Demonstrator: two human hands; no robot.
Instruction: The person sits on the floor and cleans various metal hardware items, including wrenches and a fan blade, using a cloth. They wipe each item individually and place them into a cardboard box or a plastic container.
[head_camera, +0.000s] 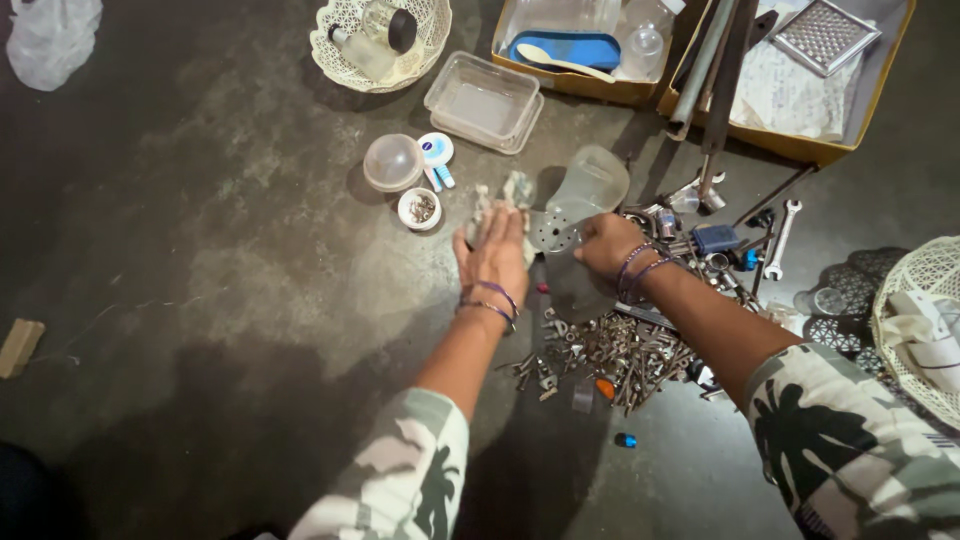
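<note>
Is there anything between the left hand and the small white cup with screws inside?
Nothing visible. The left hand, pressing on a crumpled cloth, is beside the small white cup, with only bare floor between them. The clear dome lid lies behind the cup, not in the path.

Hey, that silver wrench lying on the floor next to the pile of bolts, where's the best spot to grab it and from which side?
Probably by the middle of the shank of the wrench, pinched across its narrow width from above. It lies flat on the floor, running near-far, with bare floor on its right, so come from that side; a dark rod and clutter crowd the left.
</note>
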